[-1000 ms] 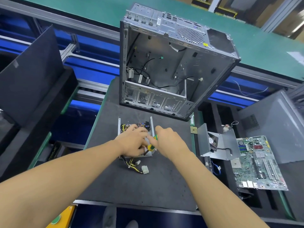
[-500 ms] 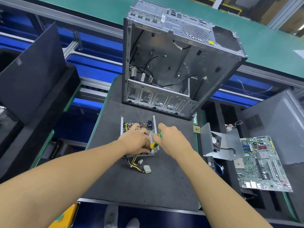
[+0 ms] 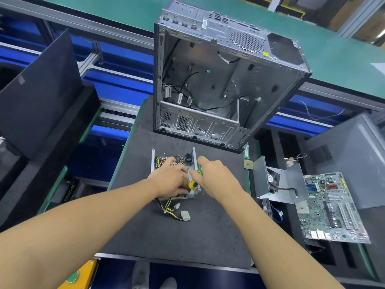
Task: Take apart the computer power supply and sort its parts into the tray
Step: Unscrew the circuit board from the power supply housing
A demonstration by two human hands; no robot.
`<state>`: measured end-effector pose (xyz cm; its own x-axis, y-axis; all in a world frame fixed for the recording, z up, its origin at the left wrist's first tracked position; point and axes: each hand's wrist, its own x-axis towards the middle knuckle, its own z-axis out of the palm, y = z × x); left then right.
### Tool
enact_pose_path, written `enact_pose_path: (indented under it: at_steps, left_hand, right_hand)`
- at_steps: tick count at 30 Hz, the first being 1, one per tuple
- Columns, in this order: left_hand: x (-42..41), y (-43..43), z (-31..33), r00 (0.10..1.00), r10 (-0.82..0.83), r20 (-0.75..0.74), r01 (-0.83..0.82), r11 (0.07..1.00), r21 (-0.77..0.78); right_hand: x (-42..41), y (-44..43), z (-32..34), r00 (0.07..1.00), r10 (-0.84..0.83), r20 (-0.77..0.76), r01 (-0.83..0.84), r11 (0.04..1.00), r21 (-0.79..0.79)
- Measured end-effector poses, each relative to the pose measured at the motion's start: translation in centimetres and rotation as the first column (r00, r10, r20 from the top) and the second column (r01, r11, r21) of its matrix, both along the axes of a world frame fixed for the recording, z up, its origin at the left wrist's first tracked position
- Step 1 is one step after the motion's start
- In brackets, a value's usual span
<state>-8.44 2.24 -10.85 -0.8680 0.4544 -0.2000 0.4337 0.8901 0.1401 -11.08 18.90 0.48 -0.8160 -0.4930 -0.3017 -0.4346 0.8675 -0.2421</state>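
Obs.: the open silver sheet-metal power supply (image 3: 158,163), its circuit board and yellow and black wires exposed, lies on the dark grey foam-topped table (image 3: 145,236), near the middle and just in front of the stripped grey steel computer case (image 3: 218,80), which stands on its side with the open face toward me.

My left hand (image 3: 170,180) lies on top of the power supply, fingers curled down over its near right part and gripping it. My right hand (image 3: 216,178) is clamped on the green and yellow plastic-handled screwdriver (image 3: 194,181). The handle shows between the two hands, which are close together and almost touching. I cannot see the screwdriver tip; it is hidden behind the left hand.

A bundle of yellow and black cables with white plastic connectors (image 3: 180,212) trails out of the near side of the power supply onto the table.

To the right is the black foam tray (image 3: 281,243). On it lie a bent grey metal cover with a black fan (image 3: 289,184) and, just beside that, a green motherboard (image 3: 331,207). A small square gold-brown chip (image 3: 248,164) lies at the table's right edge, between the power supply and the cover.

A black flat panel (image 3: 41,90) leans at the far left.
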Motion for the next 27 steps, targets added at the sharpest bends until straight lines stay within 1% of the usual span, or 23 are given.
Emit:
enact_pose_path:
  at_steps: [9,19,22,24,25,27]
  left_hand:
    - [-0.1,0.1,-0.2,1.000,0.013,0.008,-0.013,1.000,0.006]
    - [0.0,0.1,0.1,1.000,0.014,-0.010,-0.013,0.999,0.036]
    - [0.0,0.3,0.0,1.000,0.019,-0.005,-0.019,0.999,0.045]
    - [0.2,0.4,0.1,1.000,0.027,-0.014,-0.025,0.996,0.086]
    - [0.2,0.4,0.3,0.998,0.057,-0.018,-0.054,0.988,0.146]
    - [0.4,0.1,0.8,0.982,0.179,-0.062,-0.157,0.951,0.266]
  right_hand:
    - [-0.2,0.2,-0.1,1.000,-0.004,0.009,0.004,1.000,-0.005]
    - [0.3,0.1,0.1,0.995,0.091,0.038,-0.092,0.995,0.029]
    - [0.9,0.2,0.1,0.995,0.102,0.018,-0.103,0.992,0.074]
    - [1.3,0.3,0.3,0.991,0.130,-0.023,-0.126,0.984,0.125]
    - [1.3,0.3,0.5,0.987,0.157,-0.038,-0.150,0.978,0.145]
    - [1.2,0.3,0.8,0.978,0.208,-0.030,-0.200,0.966,0.165]
